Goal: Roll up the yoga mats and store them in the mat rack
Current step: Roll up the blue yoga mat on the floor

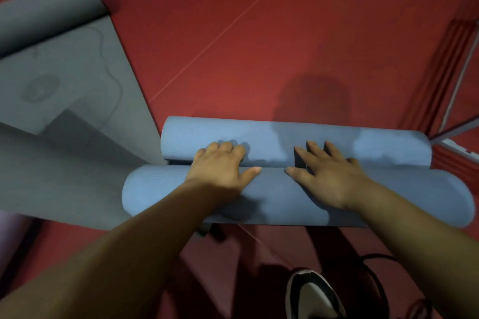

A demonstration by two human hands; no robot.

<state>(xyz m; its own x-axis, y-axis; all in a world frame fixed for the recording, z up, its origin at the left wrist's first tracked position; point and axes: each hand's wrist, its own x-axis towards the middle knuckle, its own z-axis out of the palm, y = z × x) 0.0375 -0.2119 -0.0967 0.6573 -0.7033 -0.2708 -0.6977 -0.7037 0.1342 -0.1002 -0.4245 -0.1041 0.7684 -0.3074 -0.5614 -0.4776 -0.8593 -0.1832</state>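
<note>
Two blue rolled mats are lying side by side across the middle of the view, their long sides touching. The near blue roll (160, 189) is sitting closest to the person and reaching further to the left, while the far blue roll (272, 137) is lying just beyond it. What is carrying the two rolls is hidden beneath them.

The left hand (220, 168) is resting palm down on the near blue roll, left of its middle. Its fingers (228, 149) are bending forward over the seam so that the tips are pressing on the far blue roll, and the thumb is lying along the seam, pointing right. They are not wrapping round either roll.

The right hand (329, 176) is lying flat on the near blue roll, a little right of the middle, with its fingers (313, 149) spread and nearly straight, reaching across the seam onto the far blue roll. It is pressing rather than gripping. The two thumbs are pointing towards each other, near but apart.

To the left, a grey mat (77, 85) is lying on the red floor (233, 33), partly rolled at its far end (the rest is spreading flat towards the blue rolls). A shoe (311, 295) is showing at the bottom edge, a black cable (375, 267) is looping beside it, and a white frame (456, 147) is standing at the right edge.
</note>
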